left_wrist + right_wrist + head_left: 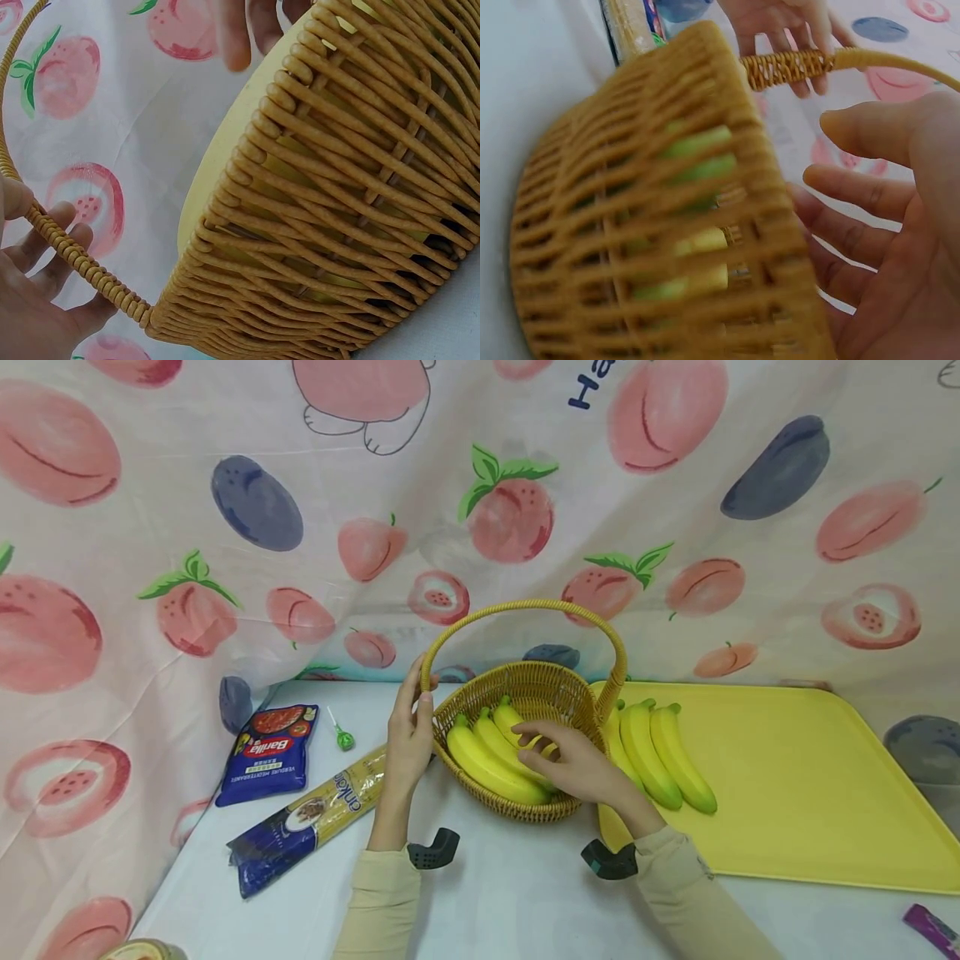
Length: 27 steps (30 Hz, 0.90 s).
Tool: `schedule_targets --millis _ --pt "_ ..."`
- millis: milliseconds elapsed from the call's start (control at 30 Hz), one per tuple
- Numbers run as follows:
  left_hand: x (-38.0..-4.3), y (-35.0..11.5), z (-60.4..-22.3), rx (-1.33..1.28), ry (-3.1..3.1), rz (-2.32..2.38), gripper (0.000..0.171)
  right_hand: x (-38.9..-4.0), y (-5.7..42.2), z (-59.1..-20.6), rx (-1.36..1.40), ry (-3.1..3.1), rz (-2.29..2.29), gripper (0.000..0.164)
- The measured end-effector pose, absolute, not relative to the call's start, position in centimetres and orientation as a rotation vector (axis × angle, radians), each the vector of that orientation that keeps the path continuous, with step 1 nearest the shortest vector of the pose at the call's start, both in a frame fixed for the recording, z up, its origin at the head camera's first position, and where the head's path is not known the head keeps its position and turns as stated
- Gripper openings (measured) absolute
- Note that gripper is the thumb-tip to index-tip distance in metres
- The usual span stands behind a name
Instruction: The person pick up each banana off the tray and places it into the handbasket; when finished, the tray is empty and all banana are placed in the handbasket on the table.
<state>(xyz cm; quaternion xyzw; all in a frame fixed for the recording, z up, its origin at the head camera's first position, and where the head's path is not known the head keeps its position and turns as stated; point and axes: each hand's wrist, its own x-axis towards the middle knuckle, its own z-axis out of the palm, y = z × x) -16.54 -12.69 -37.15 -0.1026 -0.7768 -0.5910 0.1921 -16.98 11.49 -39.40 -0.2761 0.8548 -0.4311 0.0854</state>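
Observation:
A wicker basket (540, 810) with a tall arched handle (517, 606) stands on the white table, with several yellow bananas (491, 768) inside it. My left hand (410, 735) holds the left side of the handle; in the left wrist view the thumb and fingers (52, 255) lie on either side of the wrapped handle. Over the basket's right part hovers my right hand (573, 764), palm toward the bananas. In the right wrist view, that hand's loosely bent fingers (855, 232) hold nothing beside the woven rim.
More bananas (660, 760) lie on a yellow tray (810, 777) at the right. On the left are a blue Barilla pouch (266, 756), a green lollipop (344, 739) and a long pasta packet (307, 818). A purple wrapper (930, 927) and a jar lid (138, 950) sit near the front.

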Motion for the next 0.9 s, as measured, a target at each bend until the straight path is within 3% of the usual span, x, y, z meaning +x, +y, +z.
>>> schedule_targets --millis 533,900 --pt "-16.5 -12.5 -37.0 -0.282 -2.187 -1.656 0.047 -16.4 17.9 -39.5 -0.672 2.703 -1.362 0.028" --pt "-16.4 -12.4 -37.0 -0.236 -2.206 -1.653 0.047 -16.9 21.1 -39.9 -0.563 2.856 -1.299 0.034"
